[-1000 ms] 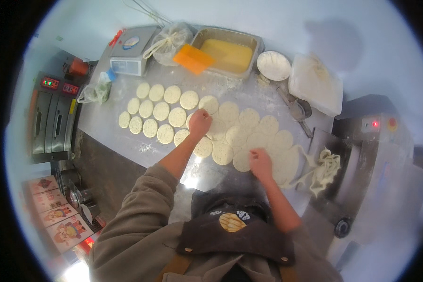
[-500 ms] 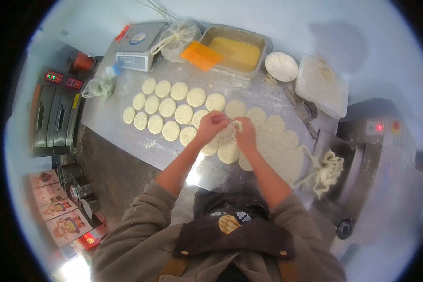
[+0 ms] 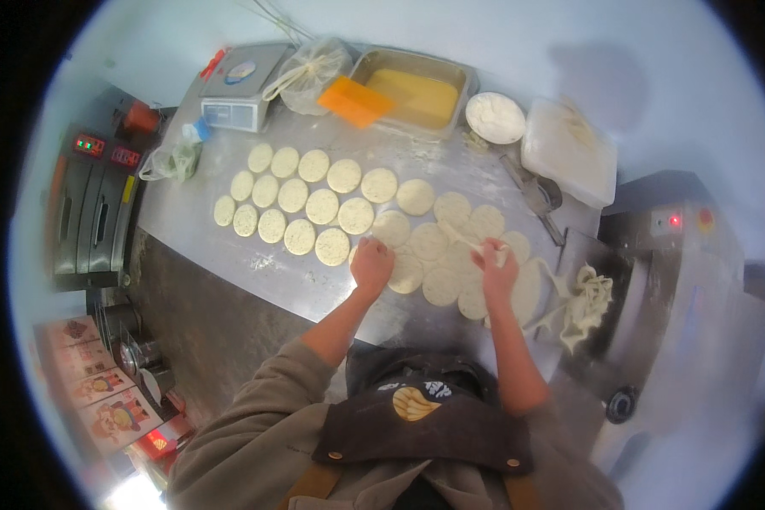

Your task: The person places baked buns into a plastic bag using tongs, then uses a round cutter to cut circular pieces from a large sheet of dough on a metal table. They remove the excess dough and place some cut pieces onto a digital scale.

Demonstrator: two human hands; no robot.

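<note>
Flat pale round dough pieces with specks lie in rows across the metal table. To the right they merge into a rolled dough sheet in which cut circles show. My right hand is closed on a thin dough strip, which trails leftward over the circles. At the near edge of the rounds, my left hand has its fingers curled together and partly covers a round; what they pinch, if anything, is hidden. A tangled heap of dough scraps rests right of the sheet.
Along the back stand a scale, a tied plastic bag, an orange scraper, a metal tray of yellow filling, a bowl of white powder and a white box. A machine borders the right side.
My hands have moved apart: the left one toward the near edge, the right one rightward with a dough strip now stretched from it. More cut circles show between them.
</note>
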